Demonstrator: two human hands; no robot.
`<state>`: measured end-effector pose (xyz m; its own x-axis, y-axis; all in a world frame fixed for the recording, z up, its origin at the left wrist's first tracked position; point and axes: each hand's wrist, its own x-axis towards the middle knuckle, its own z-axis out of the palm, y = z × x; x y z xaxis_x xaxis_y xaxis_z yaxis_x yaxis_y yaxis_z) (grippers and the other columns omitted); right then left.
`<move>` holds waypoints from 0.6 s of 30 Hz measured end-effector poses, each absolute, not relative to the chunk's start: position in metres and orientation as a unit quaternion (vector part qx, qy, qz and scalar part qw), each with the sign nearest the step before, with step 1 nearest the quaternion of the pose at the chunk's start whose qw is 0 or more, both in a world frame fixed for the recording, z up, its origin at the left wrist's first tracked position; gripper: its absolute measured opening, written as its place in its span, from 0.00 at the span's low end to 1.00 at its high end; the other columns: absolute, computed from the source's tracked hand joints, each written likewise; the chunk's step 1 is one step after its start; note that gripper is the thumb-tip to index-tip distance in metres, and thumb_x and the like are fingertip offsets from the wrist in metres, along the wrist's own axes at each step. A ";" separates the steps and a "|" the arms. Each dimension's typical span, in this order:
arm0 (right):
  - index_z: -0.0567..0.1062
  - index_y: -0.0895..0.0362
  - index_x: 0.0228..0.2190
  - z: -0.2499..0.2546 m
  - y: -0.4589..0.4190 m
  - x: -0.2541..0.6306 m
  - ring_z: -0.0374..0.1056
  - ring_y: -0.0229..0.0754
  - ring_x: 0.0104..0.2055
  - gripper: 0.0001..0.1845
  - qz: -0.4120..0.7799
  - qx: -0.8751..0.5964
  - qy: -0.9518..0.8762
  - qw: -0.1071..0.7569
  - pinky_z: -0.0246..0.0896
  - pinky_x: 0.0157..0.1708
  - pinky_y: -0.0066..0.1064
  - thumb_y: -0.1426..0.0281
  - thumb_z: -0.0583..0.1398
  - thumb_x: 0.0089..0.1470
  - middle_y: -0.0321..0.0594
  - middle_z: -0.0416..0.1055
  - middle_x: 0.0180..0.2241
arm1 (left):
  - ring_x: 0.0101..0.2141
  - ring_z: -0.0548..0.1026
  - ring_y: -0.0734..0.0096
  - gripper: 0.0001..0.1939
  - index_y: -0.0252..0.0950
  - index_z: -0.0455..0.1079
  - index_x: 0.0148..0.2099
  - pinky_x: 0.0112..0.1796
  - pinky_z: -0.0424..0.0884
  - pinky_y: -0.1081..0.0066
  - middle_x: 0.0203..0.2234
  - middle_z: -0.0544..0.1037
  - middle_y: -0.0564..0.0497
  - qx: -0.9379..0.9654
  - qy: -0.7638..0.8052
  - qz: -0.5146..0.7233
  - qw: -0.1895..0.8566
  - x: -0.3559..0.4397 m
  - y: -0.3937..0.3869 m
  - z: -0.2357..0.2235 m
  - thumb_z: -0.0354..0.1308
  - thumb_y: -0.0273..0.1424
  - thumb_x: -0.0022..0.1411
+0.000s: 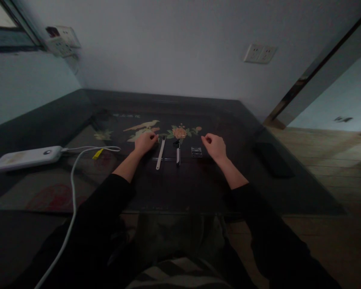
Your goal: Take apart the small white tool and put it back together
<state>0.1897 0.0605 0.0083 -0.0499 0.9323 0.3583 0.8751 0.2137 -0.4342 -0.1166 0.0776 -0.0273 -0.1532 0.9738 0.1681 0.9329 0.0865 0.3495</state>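
Lying just left of the slim black-and-white tool (178, 155), the pale strip (160, 154) looks light, stiff and probably slippery, best pinched by its long edges. Flanking that tool, the left hand (145, 143) and right hand (215, 147) curl closed, nothing visible inside.

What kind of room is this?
Probably a room in somebody's home: there's a dark table decorated with flowers, wall sockets behind it, and a floor that looks like wooden planks.

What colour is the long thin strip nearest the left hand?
The strip is pale whitish-grey, dark-tipped; head view shows it.
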 end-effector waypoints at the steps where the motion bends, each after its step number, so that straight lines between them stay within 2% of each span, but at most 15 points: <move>1: 0.74 0.55 0.26 0.010 0.054 0.180 0.66 0.40 0.29 0.17 0.055 -0.613 -0.734 0.286 0.47 0.27 0.29 0.61 0.55 0.60 0.38 0.74 0.26 | 0.38 0.75 0.58 0.21 0.39 0.77 0.38 0.31 0.62 0.69 0.36 0.81 0.46 0.649 0.734 0.193 0.052 -0.116 0.078 -0.028 0.46 0.44 0.65; 5: 0.75 0.55 0.27 0.014 0.032 0.144 0.68 0.40 0.30 0.17 0.061 -0.570 -0.783 0.243 0.47 0.26 0.29 0.60 0.54 0.62 0.38 0.75 0.27 | 0.38 0.75 0.59 0.21 0.40 0.77 0.40 0.33 0.63 0.69 0.37 0.81 0.46 0.646 0.736 0.197 0.048 -0.117 0.078 -0.029 0.47 0.44 0.65; 9: 0.77 0.55 0.33 0.014 0.021 0.118 0.71 0.43 0.36 0.14 0.033 -0.539 -0.819 0.195 0.53 0.28 0.29 0.61 0.55 0.63 0.41 0.77 0.34 | 0.38 0.76 0.59 0.21 0.39 0.77 0.39 0.31 0.62 0.69 0.36 0.81 0.46 0.652 0.731 0.198 0.047 -0.117 0.080 -0.031 0.47 0.44 0.65; 13: 0.79 0.58 0.36 0.012 0.017 0.106 0.72 0.49 0.43 0.19 -0.015 -0.532 -0.838 0.120 0.61 0.35 0.34 0.59 0.54 0.64 0.49 0.78 0.38 | 0.38 0.75 0.58 0.20 0.39 0.77 0.38 0.31 0.62 0.68 0.36 0.81 0.45 0.652 0.729 0.202 0.047 -0.118 0.080 -0.031 0.47 0.43 0.65; 18: 0.80 0.61 0.40 0.009 0.018 0.097 0.72 0.52 0.46 0.22 -0.038 -0.546 -0.834 0.073 0.62 0.42 0.40 0.60 0.50 0.66 0.53 0.79 0.40 | 0.37 0.75 0.60 0.20 0.39 0.77 0.38 0.32 0.62 0.69 0.36 0.81 0.45 0.650 0.731 0.200 0.054 -0.117 0.079 -0.028 0.47 0.44 0.65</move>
